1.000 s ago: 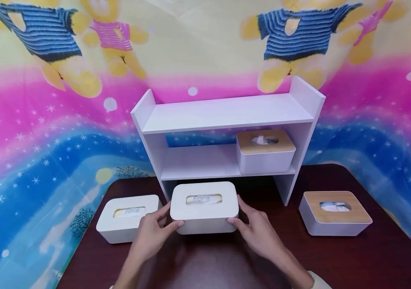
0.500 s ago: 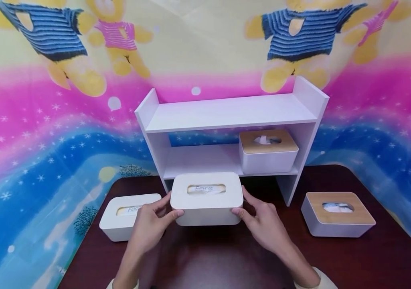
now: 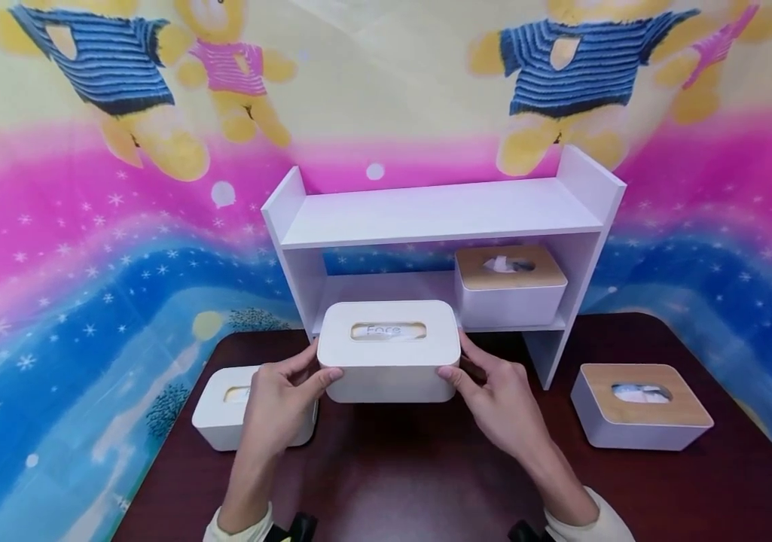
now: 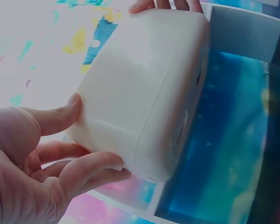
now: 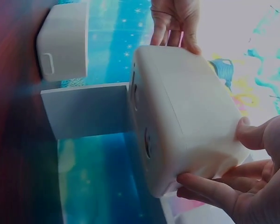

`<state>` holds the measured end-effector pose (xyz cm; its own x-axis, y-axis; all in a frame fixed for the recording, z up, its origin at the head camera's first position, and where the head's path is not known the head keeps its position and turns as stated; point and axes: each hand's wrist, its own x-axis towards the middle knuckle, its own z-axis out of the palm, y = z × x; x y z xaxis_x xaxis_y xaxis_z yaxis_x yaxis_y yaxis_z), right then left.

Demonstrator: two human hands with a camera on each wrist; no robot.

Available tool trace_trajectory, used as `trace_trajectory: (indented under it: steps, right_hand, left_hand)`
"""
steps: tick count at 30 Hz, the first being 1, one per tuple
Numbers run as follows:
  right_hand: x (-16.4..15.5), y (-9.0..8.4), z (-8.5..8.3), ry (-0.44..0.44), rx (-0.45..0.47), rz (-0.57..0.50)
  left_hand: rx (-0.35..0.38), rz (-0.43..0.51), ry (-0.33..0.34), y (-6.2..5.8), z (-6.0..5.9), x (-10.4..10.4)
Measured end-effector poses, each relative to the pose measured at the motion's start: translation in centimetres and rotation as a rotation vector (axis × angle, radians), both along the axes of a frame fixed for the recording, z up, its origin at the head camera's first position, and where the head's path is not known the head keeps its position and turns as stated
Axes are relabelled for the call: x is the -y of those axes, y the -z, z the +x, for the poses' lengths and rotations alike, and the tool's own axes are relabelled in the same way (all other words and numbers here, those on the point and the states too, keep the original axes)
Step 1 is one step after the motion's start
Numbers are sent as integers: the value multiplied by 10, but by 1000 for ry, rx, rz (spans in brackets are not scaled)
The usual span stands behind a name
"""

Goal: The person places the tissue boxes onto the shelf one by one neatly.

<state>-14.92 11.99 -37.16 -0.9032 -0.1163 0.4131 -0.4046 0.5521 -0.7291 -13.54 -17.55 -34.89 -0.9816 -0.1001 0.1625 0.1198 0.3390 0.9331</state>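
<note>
Around white box (image 3: 389, 352), both hands' fingers (image 3: 323, 374)

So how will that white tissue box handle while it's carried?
The white tissue box probably stays rigid: its walls show no give between the left hand and right hand. Likely light. Its smooth sides may slip.

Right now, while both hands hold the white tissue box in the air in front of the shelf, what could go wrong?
1. The left hand and right hand grip only the ends of the white tissue box with fingertips, so it might slip.
2. The box is close to the front edge of the white shelf and could bump it.
3. The wooden-lid tissue box already fills the right of the middle shelf, so a collision there seems possible.
</note>
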Motion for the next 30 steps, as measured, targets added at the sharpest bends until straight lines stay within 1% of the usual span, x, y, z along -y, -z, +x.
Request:
trace_trajectory:
  steps: [4,7,11,14,18,24,27,30]
  right_hand:
    - [3,-11,-2,-1,10,38]
    - [5,-18,-4,2,-4,64]
    - [6,-26,-10,5,-27,80]
    - [7,-31,-17,6,-13,76]
    - [9,-35,-31,22,-6,68]
    - [15,-34,-49,50,1,43]
    - [18,-32,-54,73,-12,27]
    - [22,-30,-58,102,-30,16]
  left_hand:
    - [-16,-4,-19,-8,1,4]
    - [-27,-13,-26,-12,0,6]
    - [-20,-29,-34,-17,-5,6]
    - [-21,-49,-34,-20,-13,5]
    - [-37,-73,-25,-23,-28,5]
    - [-41,-107,-21,-22,-48,6]
    - [-41,-105,-26,-21,-55,5]
    - [-43,-103,-40,-20,-59,4]
